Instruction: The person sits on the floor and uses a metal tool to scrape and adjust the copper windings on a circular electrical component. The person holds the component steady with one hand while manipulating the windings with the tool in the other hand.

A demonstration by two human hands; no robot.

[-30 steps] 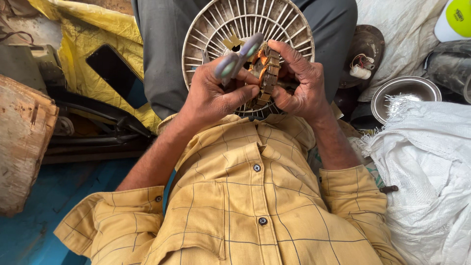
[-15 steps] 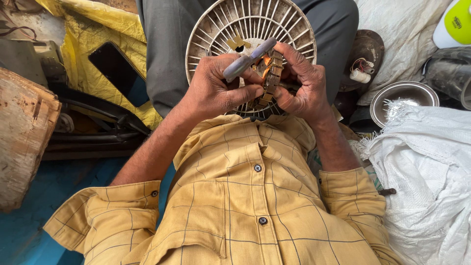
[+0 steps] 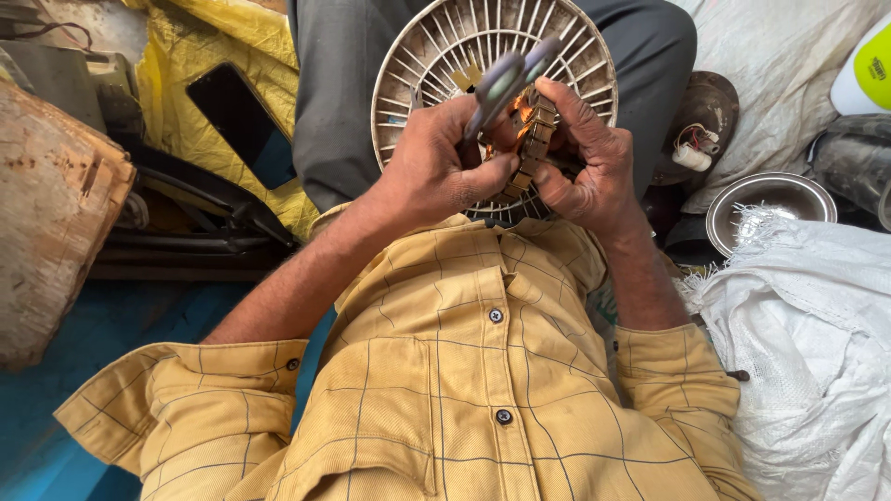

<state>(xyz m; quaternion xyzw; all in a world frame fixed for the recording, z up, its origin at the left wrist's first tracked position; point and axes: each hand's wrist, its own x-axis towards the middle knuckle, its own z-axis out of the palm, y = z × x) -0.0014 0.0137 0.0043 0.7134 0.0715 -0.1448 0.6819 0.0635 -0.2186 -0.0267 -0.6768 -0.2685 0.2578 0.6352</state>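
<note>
Head view: left hand [image 3: 432, 176] fingers clamped on grey-handled pliers [image 3: 506, 83]; right hand [image 3: 589, 176] fingers clamped on small copper-wound motor part [image 3: 532, 130], w/ both just above round white plastic fan grille [image 3: 418, 56], likely to steady it.

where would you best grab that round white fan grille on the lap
Probably by the rim of the fan grille, coming from its upper right: that arc is bare and edge-on. The left hand, holding a grey-handled tool, and the right hand cover its lower middle.
</note>
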